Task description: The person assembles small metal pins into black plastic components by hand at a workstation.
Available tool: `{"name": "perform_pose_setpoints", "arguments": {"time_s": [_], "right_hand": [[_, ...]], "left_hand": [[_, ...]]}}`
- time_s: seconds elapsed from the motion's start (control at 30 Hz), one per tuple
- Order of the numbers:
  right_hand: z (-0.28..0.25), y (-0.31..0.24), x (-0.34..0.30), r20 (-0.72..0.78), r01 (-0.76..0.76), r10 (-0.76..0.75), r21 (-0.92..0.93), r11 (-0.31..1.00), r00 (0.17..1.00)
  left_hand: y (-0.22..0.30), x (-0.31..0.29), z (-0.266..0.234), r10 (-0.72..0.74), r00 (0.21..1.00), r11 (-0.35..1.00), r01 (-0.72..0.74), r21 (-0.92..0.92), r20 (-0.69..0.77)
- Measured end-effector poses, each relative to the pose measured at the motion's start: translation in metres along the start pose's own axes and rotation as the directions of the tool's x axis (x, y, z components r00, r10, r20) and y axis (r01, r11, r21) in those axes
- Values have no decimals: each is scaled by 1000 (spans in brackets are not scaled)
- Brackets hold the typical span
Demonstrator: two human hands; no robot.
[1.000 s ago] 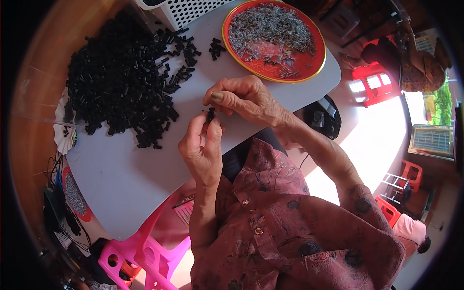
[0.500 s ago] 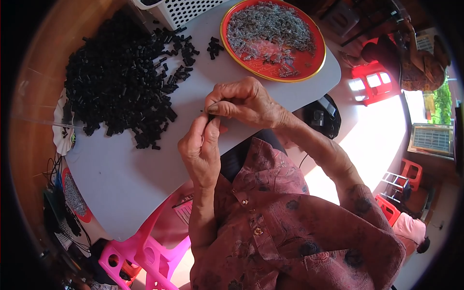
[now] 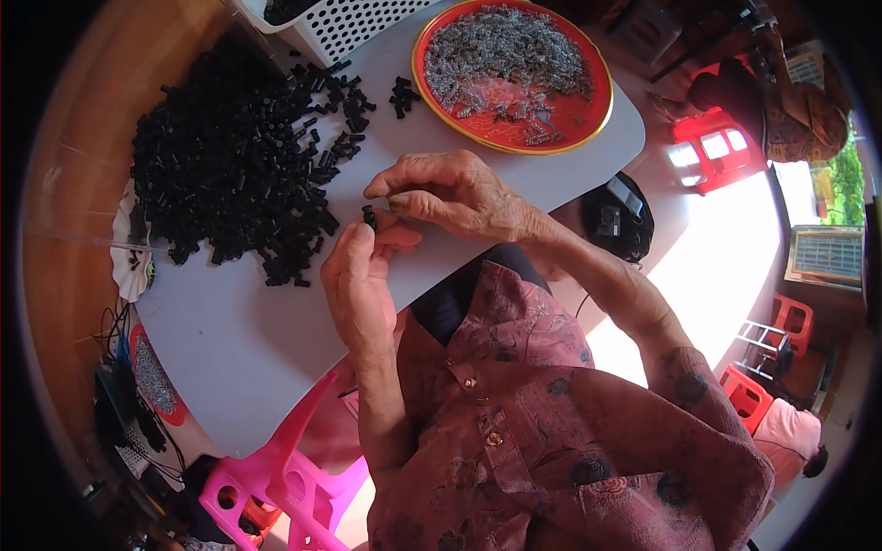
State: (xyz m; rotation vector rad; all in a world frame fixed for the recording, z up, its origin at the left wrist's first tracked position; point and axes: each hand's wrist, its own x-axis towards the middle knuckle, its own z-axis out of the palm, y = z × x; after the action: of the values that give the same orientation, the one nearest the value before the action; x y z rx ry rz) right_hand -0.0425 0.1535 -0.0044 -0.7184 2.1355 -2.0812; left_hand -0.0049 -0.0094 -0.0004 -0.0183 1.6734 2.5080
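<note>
A small black cylindrical plastic part [image 3: 369,217] stands up from the fingertips of my left hand [image 3: 356,285], which is closed on it. Just above it is my right hand [image 3: 455,191], its thumb and forefinger apart with nothing visible between them. Both hands are over the near part of the pale table [image 3: 230,358]. To the left lies a big heap of similar black parts [image 3: 230,165]. Beyond the right hand, a round red tray [image 3: 574,119] with a gold rim bears a pile of small metal springs [image 3: 505,55].
A white perforated basket [image 3: 354,28] stands at the far edge beside the heap. A few loose black parts [image 3: 401,96] lie between heap and tray. A pink plastic stool [image 3: 266,468] is below the table at left; a black bag [image 3: 634,230] is at right. Other people sit farther off.
My right thumb and forefinger have parted and come off the black part, which now shows in my left fingertips. The left hand has shifted slightly left. The view has turned a little.
</note>
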Motion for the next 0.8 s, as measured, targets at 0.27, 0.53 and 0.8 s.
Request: {"name": "perform_pose_setpoints", "arguments": {"time_s": [0.27, 0.53, 0.8], "right_hand": [[-3, -3, 1, 30, -8, 8, -3, 1000, 1000], [1, -6, 2, 20, 49, -48, -25, 999, 999], [10, -9, -1, 19, 118, -117, -252, 960, 993]], "left_hand": [[2, 5, -5, -80, 997, 997, 80, -14, 7], [5, 2, 2, -80, 994, 996, 83, 30, -79], [5, -1, 13, -70, 977, 997, 76, 25, -203]]}}
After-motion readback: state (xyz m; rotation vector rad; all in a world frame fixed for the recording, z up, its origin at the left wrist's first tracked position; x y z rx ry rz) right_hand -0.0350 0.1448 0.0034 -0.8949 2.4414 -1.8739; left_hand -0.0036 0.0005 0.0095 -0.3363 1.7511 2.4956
